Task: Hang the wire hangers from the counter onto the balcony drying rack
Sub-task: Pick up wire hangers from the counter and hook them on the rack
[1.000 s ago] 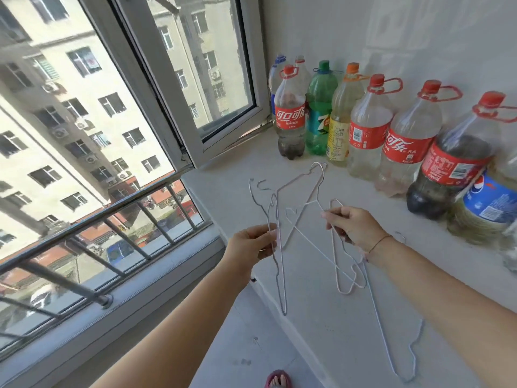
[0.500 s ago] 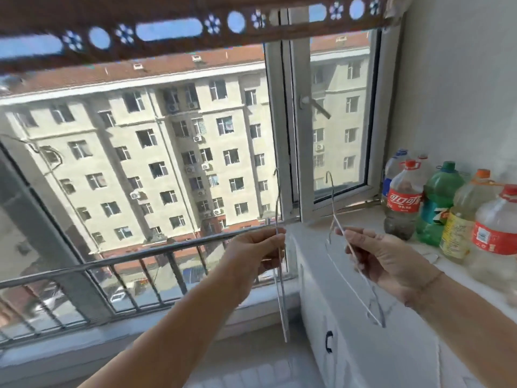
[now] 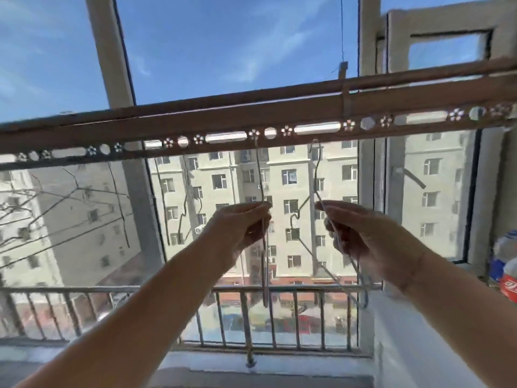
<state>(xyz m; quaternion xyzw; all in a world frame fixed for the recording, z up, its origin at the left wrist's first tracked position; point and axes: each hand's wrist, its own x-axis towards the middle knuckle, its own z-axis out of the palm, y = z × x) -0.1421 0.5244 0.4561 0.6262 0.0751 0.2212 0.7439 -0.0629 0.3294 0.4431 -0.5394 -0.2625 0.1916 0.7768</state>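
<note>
Hanger hooks (image 3: 315, 148) blurred against rack bar (image 3: 195, 120)

No complete text can be read. A red label (image 3: 509, 287) with partial white script (illegible) is seen on a bottle (image 3: 505, 264) at the right edge.

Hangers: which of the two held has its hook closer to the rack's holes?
The hanger in the left hand: its hook reaches a rack hole. The right hand's hanger hook hangs just under the bar.

Head view, seemingly tilted up, windowward.
</note>
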